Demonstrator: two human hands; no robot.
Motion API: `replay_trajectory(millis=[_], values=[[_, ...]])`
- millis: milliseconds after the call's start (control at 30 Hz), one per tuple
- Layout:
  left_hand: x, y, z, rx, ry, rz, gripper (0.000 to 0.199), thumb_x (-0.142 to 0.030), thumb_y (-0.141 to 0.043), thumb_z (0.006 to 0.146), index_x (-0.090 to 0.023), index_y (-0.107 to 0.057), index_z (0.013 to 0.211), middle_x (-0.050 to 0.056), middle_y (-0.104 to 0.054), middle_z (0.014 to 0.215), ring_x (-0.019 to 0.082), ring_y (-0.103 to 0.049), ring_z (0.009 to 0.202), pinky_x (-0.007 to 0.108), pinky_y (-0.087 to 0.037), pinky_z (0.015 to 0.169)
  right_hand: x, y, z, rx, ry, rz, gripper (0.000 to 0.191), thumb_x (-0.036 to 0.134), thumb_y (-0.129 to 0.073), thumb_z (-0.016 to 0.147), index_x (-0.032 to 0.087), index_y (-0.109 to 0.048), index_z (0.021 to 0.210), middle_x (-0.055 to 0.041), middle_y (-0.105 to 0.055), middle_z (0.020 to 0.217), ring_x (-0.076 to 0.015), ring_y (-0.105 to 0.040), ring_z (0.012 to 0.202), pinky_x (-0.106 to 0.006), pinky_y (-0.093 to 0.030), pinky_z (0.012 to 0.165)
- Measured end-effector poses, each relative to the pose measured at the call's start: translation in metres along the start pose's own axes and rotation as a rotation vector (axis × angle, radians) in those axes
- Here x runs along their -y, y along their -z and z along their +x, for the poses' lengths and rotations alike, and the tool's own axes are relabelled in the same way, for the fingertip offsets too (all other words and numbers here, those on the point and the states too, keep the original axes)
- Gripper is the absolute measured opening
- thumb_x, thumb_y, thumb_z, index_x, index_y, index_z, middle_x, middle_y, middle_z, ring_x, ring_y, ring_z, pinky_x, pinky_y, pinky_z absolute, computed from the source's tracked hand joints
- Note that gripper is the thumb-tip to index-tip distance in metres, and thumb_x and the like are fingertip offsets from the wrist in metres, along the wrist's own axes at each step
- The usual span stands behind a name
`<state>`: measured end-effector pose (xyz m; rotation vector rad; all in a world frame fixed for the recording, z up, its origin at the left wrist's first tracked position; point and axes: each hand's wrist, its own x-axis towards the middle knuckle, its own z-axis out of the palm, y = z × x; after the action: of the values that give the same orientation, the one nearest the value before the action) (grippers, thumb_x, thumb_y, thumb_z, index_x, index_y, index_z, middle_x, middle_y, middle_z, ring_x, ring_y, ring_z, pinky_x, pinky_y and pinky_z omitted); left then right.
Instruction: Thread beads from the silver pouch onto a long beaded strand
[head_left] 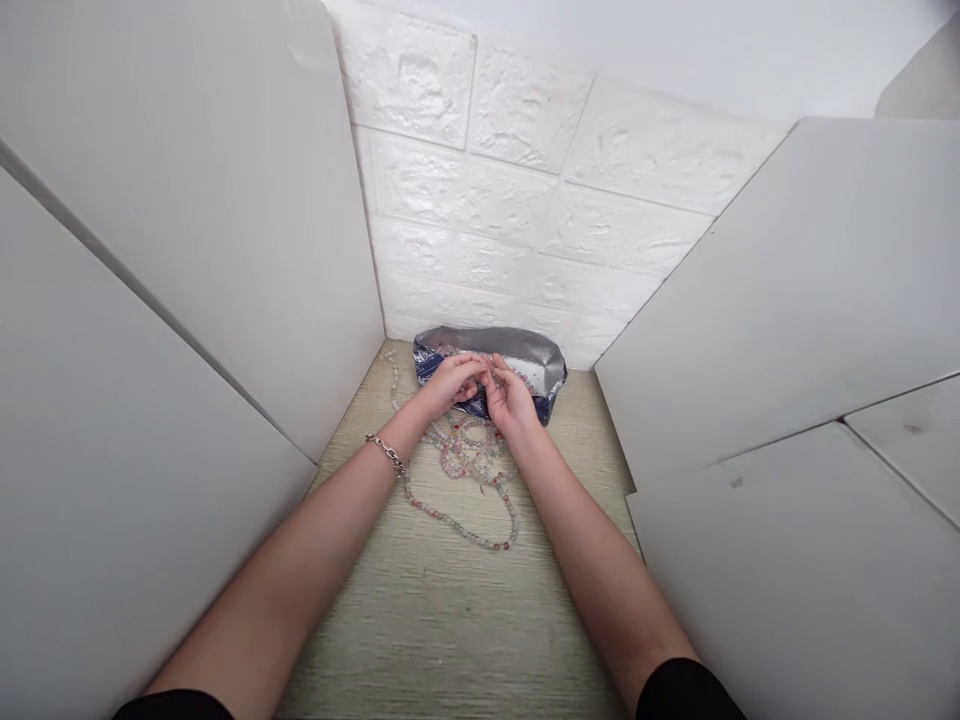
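Observation:
My left hand (453, 382) and my right hand (510, 393) meet fingertip to fingertip over the front of an opened foil bag (517, 342). The bag is silver inside and dark blue outside, with small pinkish beads scattered in it. Both hands have their fingers bent and pinched together; whatever lies between them is too small to make out. Below my hands a long string of beads (461, 522) in pale green, white, pink and red lies in loops on the wooden surface. Part of it passes behind my left wrist and reappears beside the bag.
A white brick-patterned wall (510, 190) stands behind the bag. White panels rise close on both sides, a left panel (187, 200) and a right panel (750, 330). The surface (450, 620) between them is narrow, pale wood grain. A chain bracelet (388, 454) circles my left wrist.

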<state>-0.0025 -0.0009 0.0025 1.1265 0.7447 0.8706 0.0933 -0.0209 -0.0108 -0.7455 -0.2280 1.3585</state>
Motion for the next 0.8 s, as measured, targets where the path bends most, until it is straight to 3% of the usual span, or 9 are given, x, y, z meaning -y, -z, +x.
replay_trajectory(millis=[167, 467, 600, 700, 800], values=[[0.0018, 0.0022, 0.0012, 0.02, -0.005, -0.033, 0.013, -0.025, -0.054, 0.066, -0.014, -0.049, 0.065, -0.003, -0.05, 0.054, 0.0, -0.035, 0.032, 0.015, -0.014, 0.03, 0.0015, 0.0017, 0.0018, 0.013, -0.018, -0.036, 0.027, -0.005, -0.037, 0.066, 0.014, -0.056, 0.07, -0.0007, -0.063, 0.071, -0.0044, -0.059, 0.074, -0.013, -0.048, 0.073], [0.0039, 0.0054, 0.0033, 0.045, -0.025, -0.07, 0.013, -0.024, -0.055, 0.065, -0.014, -0.048, 0.064, -0.003, -0.048, 0.052, 0.0, -0.033, 0.031, 0.016, -0.013, 0.03, 0.002, -0.0025, -0.0015, -0.056, -0.022, 0.056, 0.02, 0.011, -0.038, 0.08, 0.013, -0.054, 0.067, -0.0027, -0.061, 0.068, -0.0047, -0.059, 0.069, -0.015, -0.05, 0.07], [0.0055, 0.0071, 0.0047, 0.051, -0.008, -0.082, 0.012, -0.024, -0.055, 0.065, -0.013, -0.049, 0.065, -0.003, -0.048, 0.052, 0.0, -0.031, 0.031, 0.016, -0.012, 0.03, 0.0015, -0.0007, -0.0002, -0.079, -0.005, 0.059, 0.016, 0.015, -0.043, 0.079, 0.014, -0.054, 0.068, 0.0026, -0.056, 0.058, -0.0018, -0.054, 0.054, -0.008, -0.047, 0.056], [0.0059, 0.0076, 0.0055, 0.054, -0.002, -0.085, 0.012, -0.024, -0.056, 0.064, -0.013, -0.049, 0.065, -0.003, -0.047, 0.052, 0.0, -0.029, 0.031, 0.016, -0.011, 0.031, 0.0012, 0.001, 0.0004, -0.015, -0.02, 0.025, 0.013, 0.021, -0.045, 0.079, 0.015, -0.054, 0.072, 0.006, -0.047, 0.048, -0.0008, -0.042, 0.039, -0.007, -0.037, 0.036], [0.0052, 0.0072, 0.0054, 0.051, 0.007, -0.085, 0.013, -0.024, -0.056, 0.064, -0.013, -0.049, 0.065, -0.003, -0.046, 0.051, 0.0, -0.028, 0.031, 0.017, -0.01, 0.031, 0.002, 0.0009, -0.0001, 0.028, -0.033, 0.009, 0.014, 0.023, -0.044, 0.079, 0.014, -0.053, 0.073, 0.0071, -0.043, 0.046, -0.0007, -0.037, 0.036, -0.009, -0.029, 0.031]])
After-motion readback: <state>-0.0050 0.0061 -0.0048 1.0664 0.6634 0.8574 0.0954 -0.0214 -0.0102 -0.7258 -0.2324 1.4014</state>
